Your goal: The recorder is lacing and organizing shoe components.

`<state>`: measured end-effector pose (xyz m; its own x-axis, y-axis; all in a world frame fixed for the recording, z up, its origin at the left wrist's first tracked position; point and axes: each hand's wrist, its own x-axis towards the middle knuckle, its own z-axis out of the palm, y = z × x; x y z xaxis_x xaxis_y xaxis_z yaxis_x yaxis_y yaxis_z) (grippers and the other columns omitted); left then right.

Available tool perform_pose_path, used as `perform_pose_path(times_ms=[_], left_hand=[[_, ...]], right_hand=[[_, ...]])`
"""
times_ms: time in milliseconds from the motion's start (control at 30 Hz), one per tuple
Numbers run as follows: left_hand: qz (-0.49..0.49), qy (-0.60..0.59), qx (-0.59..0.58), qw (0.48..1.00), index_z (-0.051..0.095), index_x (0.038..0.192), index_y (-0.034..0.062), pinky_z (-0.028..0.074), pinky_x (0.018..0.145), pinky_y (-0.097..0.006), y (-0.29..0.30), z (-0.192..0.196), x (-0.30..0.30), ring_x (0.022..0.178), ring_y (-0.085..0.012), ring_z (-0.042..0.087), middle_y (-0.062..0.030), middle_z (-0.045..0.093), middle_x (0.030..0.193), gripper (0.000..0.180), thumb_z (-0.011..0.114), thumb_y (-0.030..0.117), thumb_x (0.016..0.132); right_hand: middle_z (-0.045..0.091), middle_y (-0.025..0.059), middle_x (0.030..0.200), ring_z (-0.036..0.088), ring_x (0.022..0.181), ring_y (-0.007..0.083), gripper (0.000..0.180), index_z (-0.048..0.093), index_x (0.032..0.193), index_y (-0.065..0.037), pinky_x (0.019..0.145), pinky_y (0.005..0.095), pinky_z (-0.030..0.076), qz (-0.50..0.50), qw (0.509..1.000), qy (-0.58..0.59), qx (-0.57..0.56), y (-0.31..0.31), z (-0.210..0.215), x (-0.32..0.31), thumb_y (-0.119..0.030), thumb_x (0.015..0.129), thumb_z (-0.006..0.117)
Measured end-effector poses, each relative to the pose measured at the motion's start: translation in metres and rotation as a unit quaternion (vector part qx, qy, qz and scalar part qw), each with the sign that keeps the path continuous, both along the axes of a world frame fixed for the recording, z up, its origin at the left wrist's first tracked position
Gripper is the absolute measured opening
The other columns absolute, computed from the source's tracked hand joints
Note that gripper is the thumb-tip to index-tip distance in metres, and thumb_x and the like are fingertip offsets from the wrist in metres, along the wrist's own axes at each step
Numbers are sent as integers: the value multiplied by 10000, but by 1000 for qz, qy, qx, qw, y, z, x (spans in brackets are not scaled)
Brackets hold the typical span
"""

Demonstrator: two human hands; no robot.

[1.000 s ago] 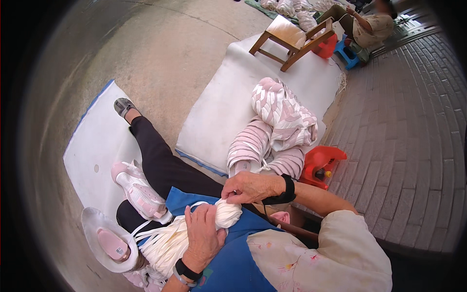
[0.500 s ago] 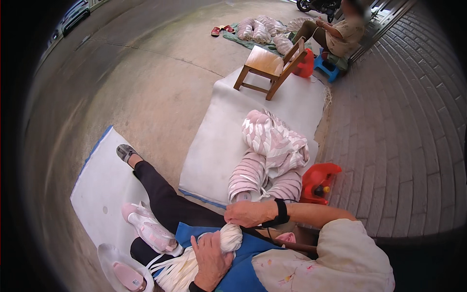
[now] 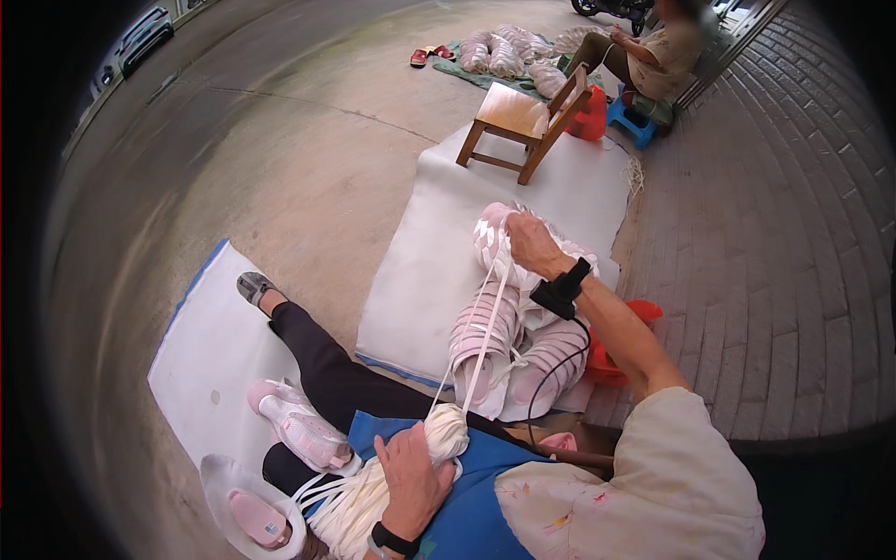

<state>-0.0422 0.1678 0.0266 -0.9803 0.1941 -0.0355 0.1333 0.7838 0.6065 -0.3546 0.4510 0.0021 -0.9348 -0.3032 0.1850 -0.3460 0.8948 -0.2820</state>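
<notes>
My left hand [image 3: 413, 478] lies closed over a thick bundle of cream shoelaces [image 3: 446, 429] on my lap, its fingers curled against the bundle's knotted end. Out in front, my right hand [image 3: 534, 247] pinches lace strands [image 3: 487, 341] that run taut down to that bundle. Behind the raised hand are coiled stacks of pink and white shoe uppers [image 3: 485, 322]. Left of my lap, a pink and white shoe [image 3: 303, 425] rests against my leg. Beside it sits a white shoe piece with a pink insole [image 3: 257, 518].
White sheets [image 3: 420, 252] cover part of the concrete. A small wooden chair [image 3: 523, 121] stands on the far one. Red plastic [image 3: 635, 345] lies right of the stacks. Farther back, a person [image 3: 658, 61] sits on a blue stool [image 3: 631, 123] near more coiled uppers [image 3: 495, 54].
My right hand has moved up and away from the bundle, drawing lace strands out taut. My left hand has stayed on the bundle.
</notes>
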Motion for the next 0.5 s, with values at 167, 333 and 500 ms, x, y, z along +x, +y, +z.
perform_pose_path(times_ms=[167,333,500], left_hand=[[6,-5,-25,1000,440,1216,-41,229,1017,-646,-11,6,8,1038,-336,489,-168,526,1051,685,730,205,646],[3,-28,-26,999,454,1198,-38,231,1011,-649,-17,11,6,1005,-331,497,-162,535,999,662,716,249,662],[14,-62,-16,998,485,1168,-12,235,1013,-643,-22,13,-1,993,-331,509,-161,552,967,605,701,266,676]], right_hand=[[622,157,642,654,511,230,221,572,958,59,457,340,558,-253,910,35,-327,66,70,-47,-82,891,415],[639,192,727,668,568,302,183,523,969,79,513,384,574,-311,767,212,-520,148,93,-74,-15,853,416],[558,171,777,605,601,253,159,491,1001,77,564,424,592,-375,599,265,-656,196,109,-66,-3,878,428]])
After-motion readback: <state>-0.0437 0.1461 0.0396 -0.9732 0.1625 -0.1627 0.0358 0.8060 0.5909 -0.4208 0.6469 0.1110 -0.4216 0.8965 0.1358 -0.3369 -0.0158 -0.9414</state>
